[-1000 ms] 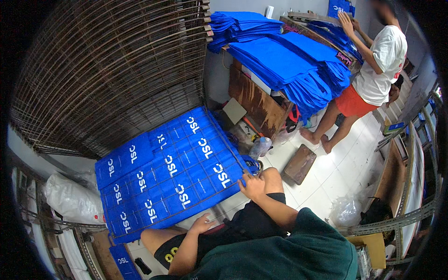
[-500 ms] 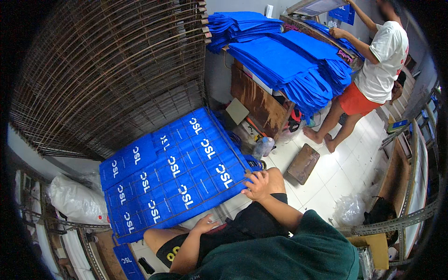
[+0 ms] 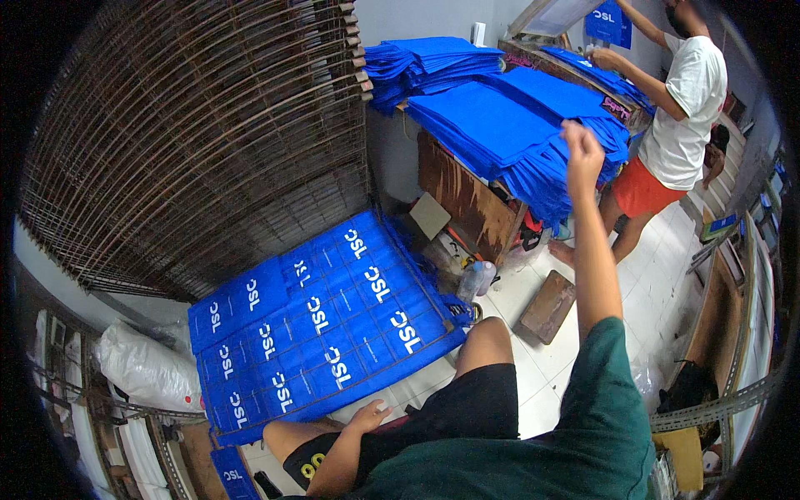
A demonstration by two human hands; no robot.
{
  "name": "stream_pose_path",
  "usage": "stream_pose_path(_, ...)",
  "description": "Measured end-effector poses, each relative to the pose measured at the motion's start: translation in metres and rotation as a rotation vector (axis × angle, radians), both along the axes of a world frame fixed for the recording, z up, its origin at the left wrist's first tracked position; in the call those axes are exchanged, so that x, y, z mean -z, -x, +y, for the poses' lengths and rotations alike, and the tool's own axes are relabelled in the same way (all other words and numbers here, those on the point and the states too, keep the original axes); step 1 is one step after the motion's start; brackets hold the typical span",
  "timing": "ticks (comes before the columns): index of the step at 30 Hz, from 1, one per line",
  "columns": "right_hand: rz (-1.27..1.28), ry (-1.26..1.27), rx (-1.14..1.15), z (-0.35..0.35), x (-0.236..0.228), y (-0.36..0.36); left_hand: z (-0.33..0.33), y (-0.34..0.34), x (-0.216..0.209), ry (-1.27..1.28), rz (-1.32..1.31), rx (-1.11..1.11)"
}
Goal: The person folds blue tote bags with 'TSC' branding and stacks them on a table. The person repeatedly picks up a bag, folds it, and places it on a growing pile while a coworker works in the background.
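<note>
1. Head view, change: the right hand point(image 3: 583, 157) has left the near corner of the wire grid point(image 3: 455, 328) and is now raised in front of the large blue stack point(image 3: 479, 121). The left hand point(image 3: 367, 417) has stayed by the lap. The co-worker point(image 3: 700, 108) had the framed screen point(image 3: 554, 15) low one second ago; now it is tilted up.
2. Right hand: fingers bent; cannot tell if it grips anything or touches the stack.
3. Left hand: fingers loosely apart, nothing in it, beside the black shorts point(image 3: 475, 396).
4. Printed blue sheets point(image 3: 360, 327): laid flat in rows in front of the person, white marks up, grid lines across them.
5. Surface behind: worn wooden table point(image 3: 467, 200), paint peeling on its front; it bears the large stack, with a smaller blue pile point(image 3: 433, 58) at its far left.
6. Room: raised wire racks point(image 3: 200, 142) fill upper left. White tiled floor point(image 3: 529, 367), brown block point(image 3: 546, 308) on it, clear jug point(image 3: 475, 282) near the grid's corner. White plastic bundle point(image 3: 146, 362) left of the sheets. Blue printed piece point(image 3: 607, 23) up by the co-worker.
</note>
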State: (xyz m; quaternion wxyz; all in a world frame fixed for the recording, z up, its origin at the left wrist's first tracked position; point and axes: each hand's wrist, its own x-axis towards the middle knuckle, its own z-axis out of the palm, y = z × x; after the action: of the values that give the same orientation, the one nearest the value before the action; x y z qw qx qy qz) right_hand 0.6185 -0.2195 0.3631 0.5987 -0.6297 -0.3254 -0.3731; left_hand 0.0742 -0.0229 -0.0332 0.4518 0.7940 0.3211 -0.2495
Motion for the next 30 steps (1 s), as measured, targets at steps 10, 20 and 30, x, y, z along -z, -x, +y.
stream_pose_path(10,0.892,-0.515,-0.397,-0.017,-0.026,-0.114,-0.003,0.004,-0.024,-0.054,0.107,-0.010)
stream_pose_path(20,0.804,-0.633,-0.566,-0.015,-0.021,-0.132,0.003,0.014,0.015,-0.008,0.078,-0.048)
stream_pose_path(30,0.738,-0.697,-0.636,-0.012,-0.015,-0.145,0.006,0.026,0.047,-0.114,0.005,0.033)
